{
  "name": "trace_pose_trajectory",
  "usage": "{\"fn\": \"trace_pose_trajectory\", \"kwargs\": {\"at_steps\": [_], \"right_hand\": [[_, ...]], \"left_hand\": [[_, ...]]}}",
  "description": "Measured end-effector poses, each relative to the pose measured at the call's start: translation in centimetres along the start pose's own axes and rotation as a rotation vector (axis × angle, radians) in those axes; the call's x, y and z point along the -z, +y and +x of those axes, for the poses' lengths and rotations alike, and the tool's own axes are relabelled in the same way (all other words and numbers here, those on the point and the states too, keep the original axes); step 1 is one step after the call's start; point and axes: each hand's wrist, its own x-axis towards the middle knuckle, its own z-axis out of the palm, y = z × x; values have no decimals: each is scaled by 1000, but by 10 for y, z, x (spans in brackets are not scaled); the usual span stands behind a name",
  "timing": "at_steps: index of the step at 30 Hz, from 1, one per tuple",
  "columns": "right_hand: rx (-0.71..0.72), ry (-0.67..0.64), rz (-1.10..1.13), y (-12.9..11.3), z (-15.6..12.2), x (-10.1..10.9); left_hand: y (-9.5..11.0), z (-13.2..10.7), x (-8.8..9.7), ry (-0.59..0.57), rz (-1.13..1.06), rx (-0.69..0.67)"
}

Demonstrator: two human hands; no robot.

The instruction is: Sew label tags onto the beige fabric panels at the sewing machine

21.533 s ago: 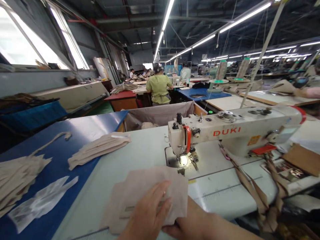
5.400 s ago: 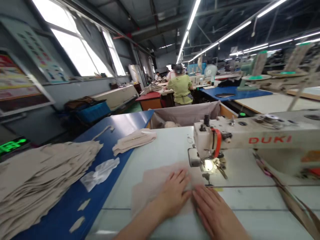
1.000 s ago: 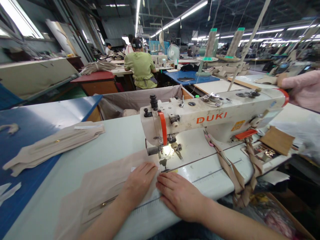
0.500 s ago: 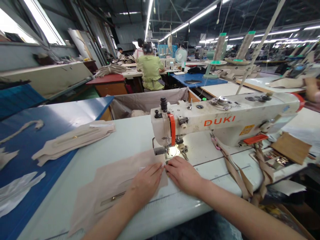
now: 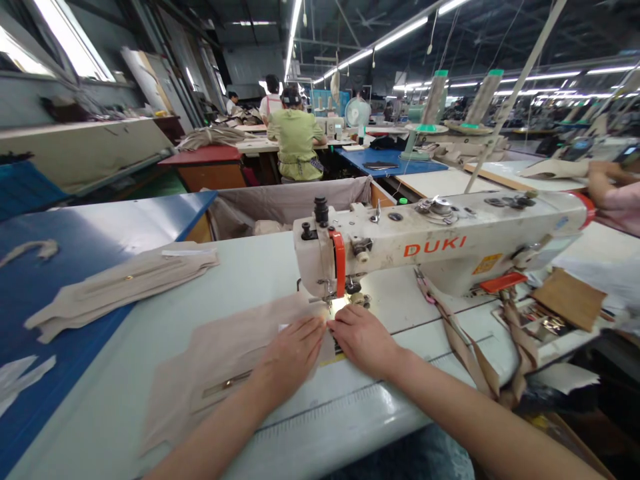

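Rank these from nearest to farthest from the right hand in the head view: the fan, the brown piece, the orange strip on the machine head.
1. Orange strip: just ahead of the right hand, on the machine head.
2. Brown piece: off to the right.
3. Fan: far ahead, well behind the machine head.

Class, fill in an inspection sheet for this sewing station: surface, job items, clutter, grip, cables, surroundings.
Surface: pale worktop, ruler scale near its front edge.
Job items: beige fabric piece lying flat, reaching the DUKI sewing machine.
Clutter: fabric strips hanging over the front edge at right; stacked fabric pieces at left.
Grip: left hand on the fabric; right hand at its right edge, near the needle area; any pinch is unclear.
Cables: cord hanging from above.
Surroundings: co-worker in green ahead, facing away.
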Motion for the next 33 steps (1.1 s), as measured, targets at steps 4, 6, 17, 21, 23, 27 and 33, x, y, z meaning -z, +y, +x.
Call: {"fn": "trace_pose_trajectory", "kwargs": {"at_steps": [4,6,17,21,23,27,33], "right_hand": [[-39,17,-9,3,2,-3],[-52,24,-8,4,3,-5],[-107,41,-11,4,4,-8],[-113,33,-9,4,4,-7],[-116,33,-5,4,3,-8],[-119,33,4,3,2,-8],[-119,40,0,3,2,-7]], "left_hand": [[-5,2,-10,16,-23,-3],[-7,4,-13,11,-49,25],[-11,19,-5,25,-75,3],[-9,18,-6,36,-62,26],[-8,17,-7,38,-70,39],[-7,15,-8,24,-95,54],[-8,15,-9,-12,-116,84]]}}
